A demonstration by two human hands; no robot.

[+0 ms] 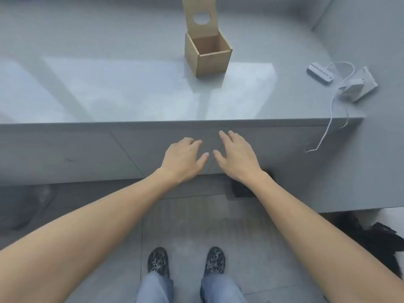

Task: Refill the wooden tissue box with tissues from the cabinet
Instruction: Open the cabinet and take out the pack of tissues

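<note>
The wooden tissue box [207, 55] stands on the grey countertop [131, 95], its lid with a round hole flipped up and its inside empty. Below the counter edge, the grey cabinet front [65, 154] shows closed doors with thin seams. My left hand [184, 159] and my right hand [235, 155] rest side by side flat against the cabinet front, on either side of a door seam, fingers spread. Both hands hold nothing. No tissues are in view.
At the counter's right end lie a grey stand [320, 73] and a white charger block [354, 89] whose white cable [328, 132] hangs over the edge. A dark object [376, 239] sits on the floor at the right. My feet [185, 262] stand on grey tiles.
</note>
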